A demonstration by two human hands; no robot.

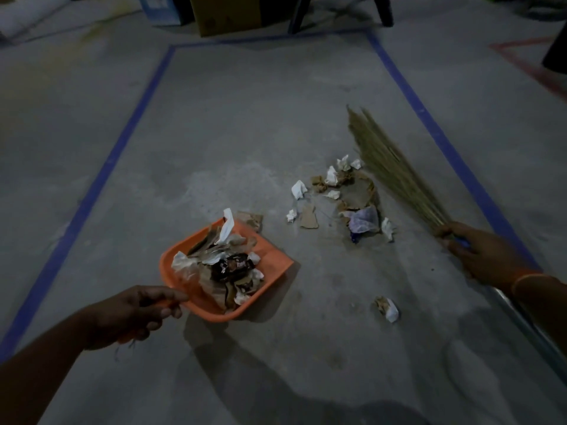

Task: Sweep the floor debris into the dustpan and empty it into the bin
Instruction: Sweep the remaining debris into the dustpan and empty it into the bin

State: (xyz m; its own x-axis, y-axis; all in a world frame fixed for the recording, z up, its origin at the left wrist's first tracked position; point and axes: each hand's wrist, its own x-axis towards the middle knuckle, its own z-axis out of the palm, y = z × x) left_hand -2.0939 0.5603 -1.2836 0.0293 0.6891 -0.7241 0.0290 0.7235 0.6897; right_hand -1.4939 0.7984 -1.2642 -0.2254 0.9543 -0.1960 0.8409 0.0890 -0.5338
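The left hand grips the half-full dustpan, the right hand grips the broom, and the debris pile lies between, nearer the right.

Dim storeroom or workshop, bare concrete floor, blue tape outline, cardboard boxes along the far edge

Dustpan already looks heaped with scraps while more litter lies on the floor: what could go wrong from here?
1. The dustpan is piled high in the left hand; sweeping more in, or tilting it, may spill scraps.
2. The crumpled paper lies apart from the main litter pile by the broom and could be missed.
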